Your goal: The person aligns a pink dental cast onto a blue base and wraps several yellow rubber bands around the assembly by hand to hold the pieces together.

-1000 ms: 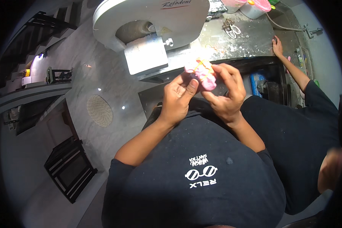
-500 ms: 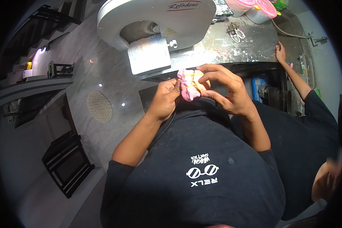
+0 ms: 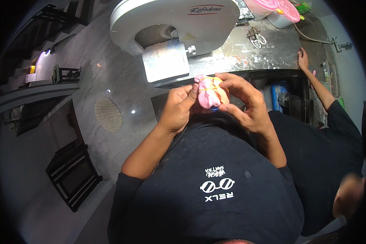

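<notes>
Up in front of my chest I hold a pink and yellow plaster dental cast [image 3: 209,96] between both hands. Thin orange-yellow rubber bands run around it. My left hand [image 3: 177,106] grips the pink side, its thumb laid along the edge and its other fingers curled. From the other side, the fingertips and thumb of my right hand [image 3: 250,105] pinch the yellow part. A small blue bit shows at the cast's lower edge, close to my right thumb; what it is I cannot make out.
Beyond my hands stands a large white trimming machine [image 3: 209,32] with a flat pale table [image 3: 165,63] jutting toward me. Scissors [image 3: 256,40] lie on the stained counter [image 3: 276,53], near pink-lidded tubs [image 3: 284,15]. At my right, a person's hand [image 3: 303,60] rests on the counter edge.
The cast has been turned in my fingers, so more of its yellow side and a blue bit show. Both hands still hold it. The view has shifted slightly.
</notes>
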`<state>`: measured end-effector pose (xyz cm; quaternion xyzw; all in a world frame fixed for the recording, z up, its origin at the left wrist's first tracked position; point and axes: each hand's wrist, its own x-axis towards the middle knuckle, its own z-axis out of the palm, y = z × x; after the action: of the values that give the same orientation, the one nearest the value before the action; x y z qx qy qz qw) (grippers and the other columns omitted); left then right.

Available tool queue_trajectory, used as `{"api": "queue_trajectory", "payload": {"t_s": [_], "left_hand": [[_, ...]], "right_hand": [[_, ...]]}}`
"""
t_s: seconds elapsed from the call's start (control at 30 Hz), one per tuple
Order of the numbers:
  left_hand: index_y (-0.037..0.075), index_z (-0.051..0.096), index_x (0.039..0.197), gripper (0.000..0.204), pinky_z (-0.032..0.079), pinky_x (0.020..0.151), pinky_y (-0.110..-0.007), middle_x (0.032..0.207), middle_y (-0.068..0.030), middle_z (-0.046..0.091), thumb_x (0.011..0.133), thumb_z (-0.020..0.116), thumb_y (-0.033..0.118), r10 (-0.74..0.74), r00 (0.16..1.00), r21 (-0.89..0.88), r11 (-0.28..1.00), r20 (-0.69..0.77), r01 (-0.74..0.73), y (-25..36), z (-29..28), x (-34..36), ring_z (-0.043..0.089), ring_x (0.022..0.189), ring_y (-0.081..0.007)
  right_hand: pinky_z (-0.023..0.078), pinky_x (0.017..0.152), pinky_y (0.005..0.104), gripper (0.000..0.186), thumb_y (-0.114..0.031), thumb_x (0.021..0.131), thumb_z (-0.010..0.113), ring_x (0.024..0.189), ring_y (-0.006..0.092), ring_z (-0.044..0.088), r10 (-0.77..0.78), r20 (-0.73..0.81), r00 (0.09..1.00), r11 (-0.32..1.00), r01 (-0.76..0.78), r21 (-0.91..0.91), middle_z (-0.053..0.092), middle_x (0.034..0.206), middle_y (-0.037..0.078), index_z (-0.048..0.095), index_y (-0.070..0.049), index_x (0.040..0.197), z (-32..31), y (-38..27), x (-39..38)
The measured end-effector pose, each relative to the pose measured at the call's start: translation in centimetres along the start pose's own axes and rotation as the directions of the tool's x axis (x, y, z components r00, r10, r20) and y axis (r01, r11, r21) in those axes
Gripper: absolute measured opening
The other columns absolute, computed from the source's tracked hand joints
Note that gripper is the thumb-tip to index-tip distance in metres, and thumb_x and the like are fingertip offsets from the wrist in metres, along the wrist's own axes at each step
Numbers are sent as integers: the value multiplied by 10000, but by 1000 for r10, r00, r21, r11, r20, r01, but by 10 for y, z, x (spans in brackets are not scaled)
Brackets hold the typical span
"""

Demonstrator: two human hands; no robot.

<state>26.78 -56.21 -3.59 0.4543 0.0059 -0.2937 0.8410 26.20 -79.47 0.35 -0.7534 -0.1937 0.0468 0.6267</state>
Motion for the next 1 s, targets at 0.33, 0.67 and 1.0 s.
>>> {"api": "queue_trajectory", "payload": {"t_s": [0.33,0.67,1.0], "left_hand": [[-104,539,1420,492,531,1051,-367,1274,-229,685,1047,658,193,436,894,521,789,-100,-326,24,35,-20,676,1199,-267],[-109,475,1486,573,457,1133,-428,1473,-339,534,1027,670,172,580,805,702,524,121,-483,22,11,-30,537,1384,-429],[-99,484,1486,509,496,1091,-424,1438,-337,571,1036,630,90,519,840,688,552,160,-472,25,4,-38,597,1327,-407]], "right_hand": [[489,1124,447,635,-111,906,812,1366,293,536,93,-233,968,888,25,460,531,1454,175,529,50,1451,40,4,-3],[488,1117,411,597,-124,916,805,1342,288,562,21,-395,918,939,117,323,533,1455,202,566,62,1431,80,2,-5],[490,1073,382,573,-186,888,830,1241,271,622,-17,-405,914,998,37,42,603,1362,196,644,35,1382,83,-5,-15]]}}
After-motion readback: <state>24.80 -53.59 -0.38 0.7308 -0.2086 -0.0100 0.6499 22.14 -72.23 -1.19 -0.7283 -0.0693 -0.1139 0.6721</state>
